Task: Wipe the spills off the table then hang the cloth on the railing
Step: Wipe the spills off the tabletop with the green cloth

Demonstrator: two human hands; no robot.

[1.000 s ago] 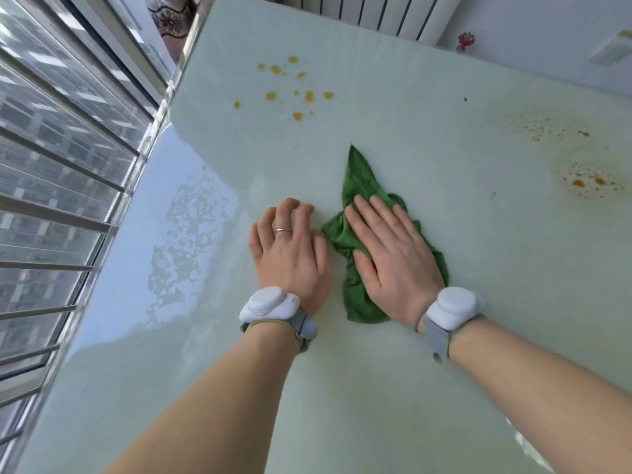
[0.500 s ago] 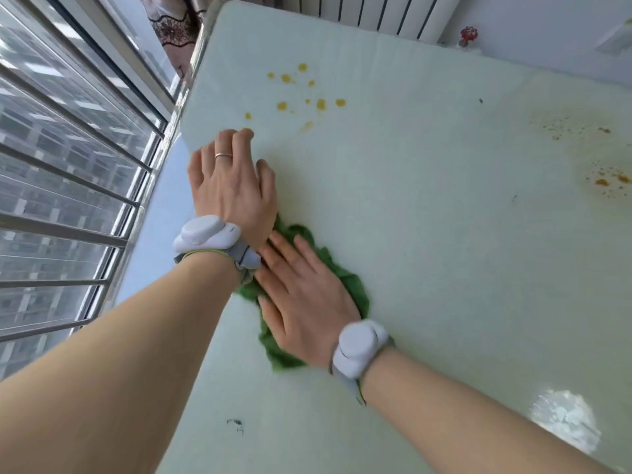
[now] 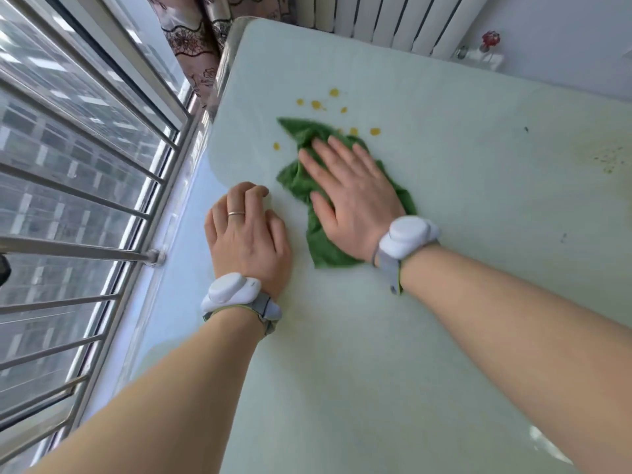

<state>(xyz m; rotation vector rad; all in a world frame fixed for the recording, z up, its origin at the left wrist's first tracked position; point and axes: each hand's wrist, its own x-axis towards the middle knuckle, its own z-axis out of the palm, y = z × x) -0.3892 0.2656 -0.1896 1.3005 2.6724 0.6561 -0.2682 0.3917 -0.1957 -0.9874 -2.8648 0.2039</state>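
Since half a second ago, the right hand [image 3: 349,186] has slid the green cloth [image 3: 309,176] away from the window side and up to the yellow drops [image 3: 316,105]. Its fingers are straight and press flat on the cloth. The left hand [image 3: 248,234] rests on the table [image 3: 444,336] beside it, fingers bent, holding nothing.

The drops lie just past the cloth's far tip, and some touch its edge. The cloth is long from near to far, so it points at them. The right hand is nearer to them.

Far to the right is 1 more faint stain [image 3: 610,159]. The railing [image 3: 102,200] runs along the left, by the window.
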